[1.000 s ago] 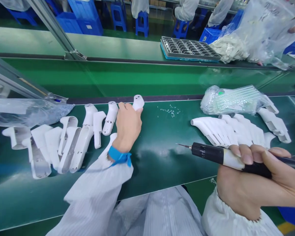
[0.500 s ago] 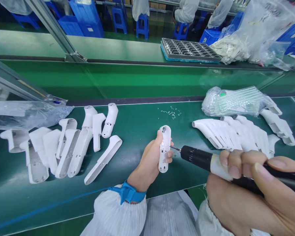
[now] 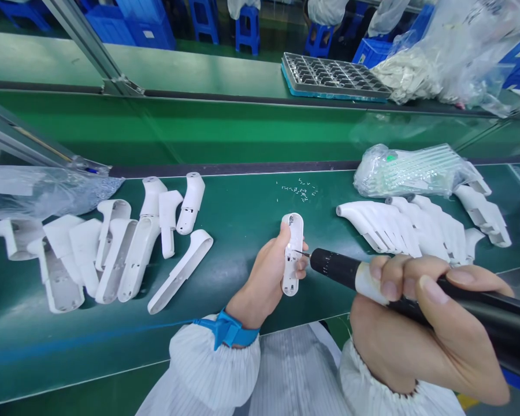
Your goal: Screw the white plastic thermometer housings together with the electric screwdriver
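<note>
Fingers (image 3: 284, 236) of the left hand (image 3: 264, 277) pinched a white shell (image 3: 290, 280) on the near side of the scattered tiny pieces (image 3: 304, 199), while the right hand (image 3: 420, 335) clasped a driver (image 3: 335, 264) whose tip could skid into those fingers if the shell tilted.

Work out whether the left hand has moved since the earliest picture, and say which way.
Yes. Judged against the grey tray, the left hand has moved rightward and back, nearer the camera.
</note>
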Action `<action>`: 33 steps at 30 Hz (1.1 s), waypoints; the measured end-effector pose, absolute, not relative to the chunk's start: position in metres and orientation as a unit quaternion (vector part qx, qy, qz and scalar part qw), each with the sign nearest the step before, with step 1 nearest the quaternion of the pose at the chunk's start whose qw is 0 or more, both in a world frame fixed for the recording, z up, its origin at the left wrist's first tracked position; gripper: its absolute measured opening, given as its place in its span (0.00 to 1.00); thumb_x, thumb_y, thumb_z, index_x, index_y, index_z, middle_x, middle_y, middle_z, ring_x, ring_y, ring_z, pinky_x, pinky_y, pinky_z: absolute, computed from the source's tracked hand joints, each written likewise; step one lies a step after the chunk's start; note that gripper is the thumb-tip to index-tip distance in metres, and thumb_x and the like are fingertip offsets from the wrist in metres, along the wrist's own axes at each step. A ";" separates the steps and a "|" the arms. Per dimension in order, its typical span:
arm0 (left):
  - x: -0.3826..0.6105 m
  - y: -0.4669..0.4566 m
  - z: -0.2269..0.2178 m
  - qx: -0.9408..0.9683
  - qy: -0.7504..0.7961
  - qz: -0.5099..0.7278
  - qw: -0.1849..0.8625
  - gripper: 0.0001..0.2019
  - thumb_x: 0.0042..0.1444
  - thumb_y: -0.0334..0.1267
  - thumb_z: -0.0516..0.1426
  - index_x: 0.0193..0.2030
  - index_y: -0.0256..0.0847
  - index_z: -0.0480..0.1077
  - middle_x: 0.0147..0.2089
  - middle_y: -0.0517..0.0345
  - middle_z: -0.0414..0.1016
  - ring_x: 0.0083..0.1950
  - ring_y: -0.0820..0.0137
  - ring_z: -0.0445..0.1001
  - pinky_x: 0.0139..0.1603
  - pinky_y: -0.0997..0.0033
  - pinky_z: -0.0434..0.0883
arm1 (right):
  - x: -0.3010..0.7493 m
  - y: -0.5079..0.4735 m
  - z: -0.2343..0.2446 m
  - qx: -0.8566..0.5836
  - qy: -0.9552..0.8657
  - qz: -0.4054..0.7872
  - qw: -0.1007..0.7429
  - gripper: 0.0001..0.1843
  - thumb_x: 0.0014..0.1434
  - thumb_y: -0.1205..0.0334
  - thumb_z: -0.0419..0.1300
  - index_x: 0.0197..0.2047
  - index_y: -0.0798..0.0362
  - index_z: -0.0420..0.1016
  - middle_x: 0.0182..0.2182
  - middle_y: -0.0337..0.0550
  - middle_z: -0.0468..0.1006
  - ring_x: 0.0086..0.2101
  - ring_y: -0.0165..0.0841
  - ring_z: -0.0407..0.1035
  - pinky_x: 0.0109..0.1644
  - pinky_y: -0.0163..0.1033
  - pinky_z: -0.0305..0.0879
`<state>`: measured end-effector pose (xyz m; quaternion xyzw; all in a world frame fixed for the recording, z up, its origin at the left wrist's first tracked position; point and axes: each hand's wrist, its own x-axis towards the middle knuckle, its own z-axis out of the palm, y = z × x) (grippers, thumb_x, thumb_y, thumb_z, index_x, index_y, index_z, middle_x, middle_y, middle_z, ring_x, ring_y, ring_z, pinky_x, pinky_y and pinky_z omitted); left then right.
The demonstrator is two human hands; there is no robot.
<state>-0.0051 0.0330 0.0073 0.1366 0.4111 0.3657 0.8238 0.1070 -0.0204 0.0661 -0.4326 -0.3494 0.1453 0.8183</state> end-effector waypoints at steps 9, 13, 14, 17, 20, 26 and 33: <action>-0.003 0.032 0.012 0.110 0.427 0.370 0.818 0.23 0.66 0.58 0.61 0.39 0.35 0.72 0.36 0.55 0.71 0.25 0.78 0.65 0.22 0.78 0.62 | 0.116 -0.024 0.062 -0.385 -0.428 0.178 0.798 0.15 0.55 0.78 0.55 0.43 0.51 0.70 0.25 0.34 0.71 0.24 0.31 0.63 0.32 0.41 0.67; -0.001 0.031 0.013 0.112 0.433 0.373 0.813 0.23 0.68 0.57 0.60 0.38 0.35 0.71 0.36 0.55 0.71 0.25 0.78 0.64 0.22 0.78 0.61 | 0.113 -0.025 0.062 -0.386 -0.421 0.185 0.800 0.14 0.56 0.76 0.54 0.43 0.52 0.69 0.25 0.34 0.70 0.24 0.30 0.64 0.32 0.41 0.67; 0.000 0.031 0.013 0.111 0.436 0.375 0.810 0.23 0.68 0.57 0.60 0.37 0.35 0.71 0.35 0.56 0.71 0.25 0.79 0.63 0.22 0.78 0.60 | 0.112 -0.025 0.062 -0.386 -0.425 0.187 0.797 0.13 0.57 0.76 0.54 0.43 0.52 0.69 0.25 0.35 0.70 0.24 0.30 0.64 0.32 0.41 0.68; 0.003 0.029 0.011 0.109 0.441 0.374 0.809 0.24 0.67 0.59 0.60 0.35 0.36 0.69 0.30 0.60 0.66 0.23 0.81 0.57 0.22 0.79 0.56 | 0.111 -0.027 0.062 -0.388 -0.450 0.199 0.779 0.14 0.57 0.78 0.56 0.44 0.52 0.69 0.26 0.35 0.72 0.25 0.31 0.66 0.33 0.43 0.70; 0.005 0.027 0.009 0.113 0.437 0.367 0.813 0.26 0.65 0.61 0.61 0.32 0.36 0.69 0.25 0.65 0.59 0.23 0.81 0.53 0.22 0.80 0.54 | 0.112 -0.028 0.062 -0.392 -0.454 0.208 0.773 0.15 0.57 0.78 0.57 0.44 0.51 0.70 0.27 0.34 0.72 0.25 0.30 0.67 0.34 0.44 0.71; 0.007 0.024 0.007 0.122 0.431 0.366 0.816 0.28 0.59 0.64 0.65 0.32 0.37 0.68 0.27 0.65 0.60 0.23 0.82 0.52 0.23 0.80 0.52 | 0.107 -0.028 0.063 -0.416 -0.403 0.206 0.788 0.14 0.54 0.77 0.58 0.41 0.50 0.71 0.24 0.34 0.71 0.22 0.29 0.65 0.31 0.42 0.70; 0.005 0.030 -0.002 0.254 0.458 0.327 0.787 0.23 0.64 0.60 0.61 0.37 0.42 0.62 0.30 0.66 0.61 0.23 0.79 0.56 0.24 0.77 0.54 | 0.116 -0.005 0.053 -0.427 -0.303 0.193 0.830 0.09 0.48 0.68 0.61 0.34 0.49 0.69 0.19 0.32 0.64 0.18 0.29 0.59 0.24 0.39 0.62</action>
